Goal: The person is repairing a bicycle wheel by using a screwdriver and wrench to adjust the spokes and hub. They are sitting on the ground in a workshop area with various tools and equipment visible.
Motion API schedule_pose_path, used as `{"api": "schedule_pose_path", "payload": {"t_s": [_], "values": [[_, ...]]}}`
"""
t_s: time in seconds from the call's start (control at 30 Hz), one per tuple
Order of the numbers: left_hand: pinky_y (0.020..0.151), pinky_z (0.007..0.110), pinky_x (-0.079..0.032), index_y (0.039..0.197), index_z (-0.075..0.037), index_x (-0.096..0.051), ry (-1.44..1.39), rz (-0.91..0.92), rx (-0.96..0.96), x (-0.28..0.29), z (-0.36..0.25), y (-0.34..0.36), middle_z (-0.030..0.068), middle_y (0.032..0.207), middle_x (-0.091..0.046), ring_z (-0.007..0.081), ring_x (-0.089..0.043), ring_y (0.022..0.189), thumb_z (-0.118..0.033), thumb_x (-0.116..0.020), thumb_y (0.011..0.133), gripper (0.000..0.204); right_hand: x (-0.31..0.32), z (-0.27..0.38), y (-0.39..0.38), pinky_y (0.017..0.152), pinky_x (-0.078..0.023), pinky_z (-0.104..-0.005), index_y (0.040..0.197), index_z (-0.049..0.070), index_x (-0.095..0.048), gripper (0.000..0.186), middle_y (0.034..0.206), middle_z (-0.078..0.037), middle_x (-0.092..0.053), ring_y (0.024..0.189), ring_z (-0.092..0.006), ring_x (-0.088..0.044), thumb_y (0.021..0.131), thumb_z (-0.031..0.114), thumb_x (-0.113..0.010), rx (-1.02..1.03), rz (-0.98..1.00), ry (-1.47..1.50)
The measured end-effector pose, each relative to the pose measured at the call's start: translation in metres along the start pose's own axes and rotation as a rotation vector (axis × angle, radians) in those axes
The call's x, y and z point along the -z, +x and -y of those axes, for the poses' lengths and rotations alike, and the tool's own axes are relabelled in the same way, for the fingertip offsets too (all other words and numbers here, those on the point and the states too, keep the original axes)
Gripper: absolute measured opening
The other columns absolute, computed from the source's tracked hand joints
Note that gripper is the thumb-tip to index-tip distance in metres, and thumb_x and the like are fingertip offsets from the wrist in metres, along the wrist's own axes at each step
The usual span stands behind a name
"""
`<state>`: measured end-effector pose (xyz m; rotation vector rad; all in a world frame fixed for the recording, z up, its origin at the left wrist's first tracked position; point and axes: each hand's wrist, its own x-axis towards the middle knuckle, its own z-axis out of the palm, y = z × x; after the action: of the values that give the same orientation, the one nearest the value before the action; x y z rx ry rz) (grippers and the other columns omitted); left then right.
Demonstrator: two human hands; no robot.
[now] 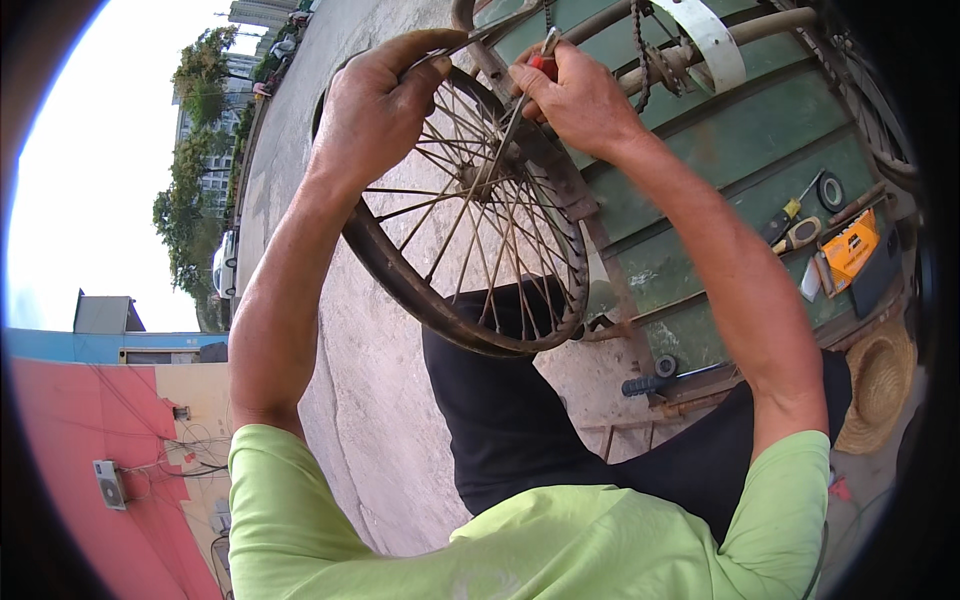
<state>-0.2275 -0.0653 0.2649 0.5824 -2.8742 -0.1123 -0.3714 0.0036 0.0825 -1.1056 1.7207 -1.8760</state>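
A spoked wheel (462, 318) with a worn dark rim stands in front of me, beside a green metal cart bed (700, 225). At the wheel's upper left, my left hand (378, 112) is closed, its thumb and forefinger pinching a thin dark metal strip (482, 33). My right hand (585, 100) is closed on a small hand tool with a red part (544, 65) and a silvery end, just above the wheel's right side. Its fingers hide most of that tool, so I cannot make out its kind. The spokes and hub (470, 178) show below both hands.
A chain (641, 60) and axle (770, 25) cross the cart's top. On its bed lie a yellow-and-black screwdriver (785, 218), a small black wheel (830, 192) and an orange box (850, 248). A straw hat (878, 390) lies at the right. Concrete ground (370, 400) stretches leftward.
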Motion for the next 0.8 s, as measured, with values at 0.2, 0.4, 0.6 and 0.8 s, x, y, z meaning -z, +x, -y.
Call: {"api": "schedule_pose_path", "payload": {"t_s": [0.2,0.4,0.6,0.8], "values": [[0.067,0.033,-0.053,0.130,-0.017,-0.072,0.019,0.044,-0.026,-0.002,0.013,0.008,0.0065,0.082,-0.072,0.0133,-0.065,0.070,-0.022,-0.060,0.104,0.029,0.001,-0.002,0.004,0.076,-0.059,-0.0313,0.118,0.001,-0.062,0.043,0.099,-0.007,-0.074,0.081,-0.0152,-0.074,0.104,0.041,-0.060,0.007,0.046,-0.014],[0.065,0.025,-0.048,0.132,-0.016,-0.072,0.052,0.052,-0.014,0.003,0.011,0.019,-0.0026,0.077,-0.066,0.0043,-0.055,0.069,-0.025,-0.061,0.107,0.029,0.001,-0.004,0.001,0.076,-0.058,-0.0302,0.121,0.002,-0.061,0.043,0.100,-0.007,-0.074,0.080,-0.0145,-0.073,0.105,0.041,-0.059,0.061,0.051,-0.018],[0.073,0.028,-0.054,0.133,-0.016,-0.071,0.059,0.032,-0.087,0.003,0.028,0.033,0.0016,0.087,-0.074,0.0071,-0.063,0.076,-0.028,-0.060,0.107,0.030,-0.011,-0.010,-0.003,0.084,-0.054,-0.0445,0.109,0.004,-0.068,0.048,0.094,-0.015,-0.072,0.088,-0.0303,-0.071,0.098,0.051,-0.063,0.061,0.012,0.220],[0.075,0.029,-0.056,0.133,-0.015,-0.071,0.058,0.065,-0.108,0.000,0.038,0.039,0.0025,0.092,-0.076,0.0078,-0.065,0.078,-0.026,-0.061,0.107,0.030,-0.034,-0.022,-0.019,0.081,-0.052,-0.0475,0.104,0.001,-0.067,0.041,0.087,-0.016,-0.070,0.087,-0.0361,-0.069,0.103,0.041,-0.059,0.067,0.121,0.141]]}}
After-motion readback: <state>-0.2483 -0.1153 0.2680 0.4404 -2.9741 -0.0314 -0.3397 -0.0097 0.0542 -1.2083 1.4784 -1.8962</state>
